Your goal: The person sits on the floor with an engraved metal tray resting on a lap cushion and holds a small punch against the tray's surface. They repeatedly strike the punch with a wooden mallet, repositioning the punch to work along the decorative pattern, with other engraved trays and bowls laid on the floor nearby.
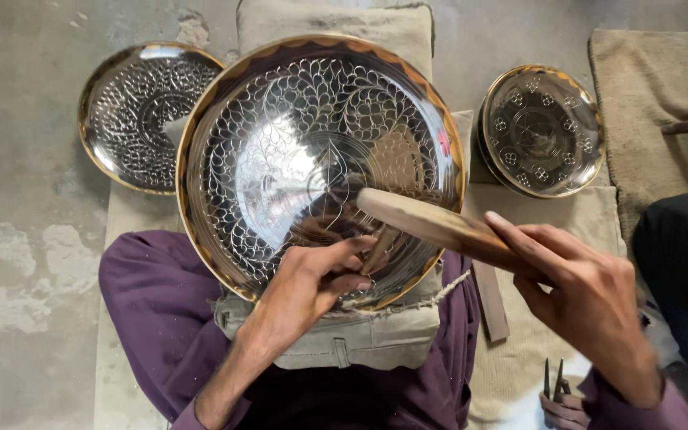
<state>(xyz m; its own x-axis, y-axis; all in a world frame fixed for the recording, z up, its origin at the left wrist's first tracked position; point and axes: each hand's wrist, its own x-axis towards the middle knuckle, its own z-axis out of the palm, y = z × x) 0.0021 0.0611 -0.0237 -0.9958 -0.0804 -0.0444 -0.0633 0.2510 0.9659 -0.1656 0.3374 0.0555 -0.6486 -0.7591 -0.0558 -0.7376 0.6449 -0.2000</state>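
A large round metal plate [280, 127] with an engraved leaf pattern and a golden rim rests tilted on a padded cushion [360, 338] over my lap. My left hand [312, 279] lies on the plate's lower part and pinches a thin chisel [377, 248] upright against the surface. My right hand [587, 299] grips a wooden mallet [431, 221], whose head hangs just above the chisel's top.
A smaller engraved plate [133, 111] lies at the upper left on the concrete floor, another [541, 131] at the upper right. Cloth mats [646, 87] cover the floor to the right. A flat wooden stick [491, 302] and several metal punches [555, 381] lie by my right knee.
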